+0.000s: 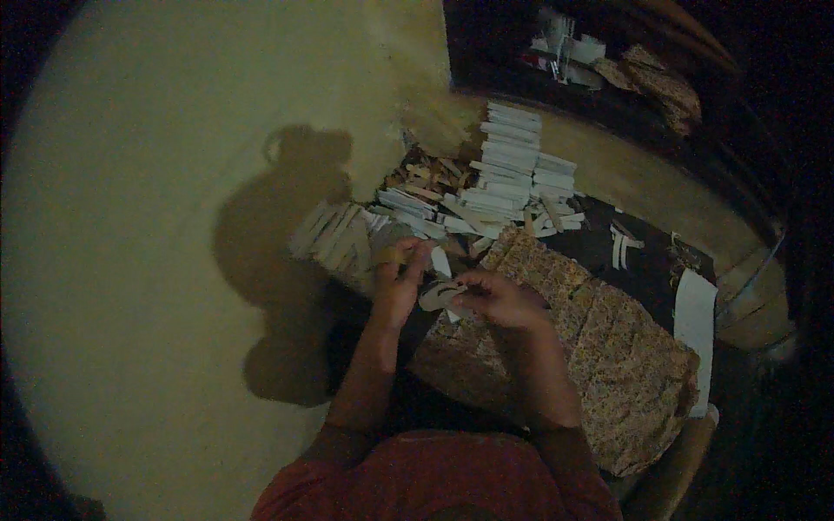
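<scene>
Pale strip [440, 293] curled between my hands over patterned cloth [608, 347]; right hand [499, 300] pinches it, left hand [398, 278] closed on end (dim light). I'd keep curl tight, grip steady.

My shadow [278, 260] falls on the yellowish floor [139, 260]; a dark shelf [608, 78] stands in dim light.

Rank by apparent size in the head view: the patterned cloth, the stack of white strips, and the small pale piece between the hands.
1. Patterned cloth, by far the largest.
2. Stack of white strips.
3. Small pale piece, held between the left hand and right hand; smallest, though nearer the camera.
</scene>
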Motion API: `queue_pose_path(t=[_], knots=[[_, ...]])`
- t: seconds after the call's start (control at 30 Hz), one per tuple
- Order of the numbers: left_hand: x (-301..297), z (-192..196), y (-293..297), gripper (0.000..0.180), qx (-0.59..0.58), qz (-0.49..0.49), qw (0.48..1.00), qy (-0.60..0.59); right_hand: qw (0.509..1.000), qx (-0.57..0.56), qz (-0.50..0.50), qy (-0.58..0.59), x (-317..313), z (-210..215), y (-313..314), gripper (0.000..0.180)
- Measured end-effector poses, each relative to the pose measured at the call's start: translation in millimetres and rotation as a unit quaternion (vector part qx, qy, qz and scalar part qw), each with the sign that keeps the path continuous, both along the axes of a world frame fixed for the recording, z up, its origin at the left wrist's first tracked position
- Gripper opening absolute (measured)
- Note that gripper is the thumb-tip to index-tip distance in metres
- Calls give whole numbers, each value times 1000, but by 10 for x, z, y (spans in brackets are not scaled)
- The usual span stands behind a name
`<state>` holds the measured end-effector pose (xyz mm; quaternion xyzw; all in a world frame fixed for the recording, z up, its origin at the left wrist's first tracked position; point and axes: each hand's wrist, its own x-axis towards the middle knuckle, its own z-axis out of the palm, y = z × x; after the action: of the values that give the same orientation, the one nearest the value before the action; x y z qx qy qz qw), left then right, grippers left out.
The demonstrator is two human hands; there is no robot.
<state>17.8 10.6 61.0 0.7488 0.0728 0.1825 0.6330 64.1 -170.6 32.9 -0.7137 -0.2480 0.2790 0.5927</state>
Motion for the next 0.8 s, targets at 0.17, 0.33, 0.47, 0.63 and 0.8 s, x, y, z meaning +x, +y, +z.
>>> queue_pose_path(t=[0.17, 0.33, 0.47, 0.63, 0.8], knots=[[-149, 57, 285, 19, 29, 79, 987, -136, 995, 28, 36, -88, 270, 119, -41, 23], [-504, 182, 484, 19, -287, 86, 946, -124, 990, 40, -5, -134, 417, 690, 543, 19], [-583, 138, 581, 18, 12, 171, 979, -111, 974, 20, 71, -216, 562, 784, 1387, 24], [-648, -67, 811, 17, -162, 165, 962, -147, 972, 171, 60, -149, 120, 1123, 1399, 23], [-562, -129, 603, 29, -541, 8, 839, -55, 980, 135, 73, -128, 262, 429, 797, 27]])
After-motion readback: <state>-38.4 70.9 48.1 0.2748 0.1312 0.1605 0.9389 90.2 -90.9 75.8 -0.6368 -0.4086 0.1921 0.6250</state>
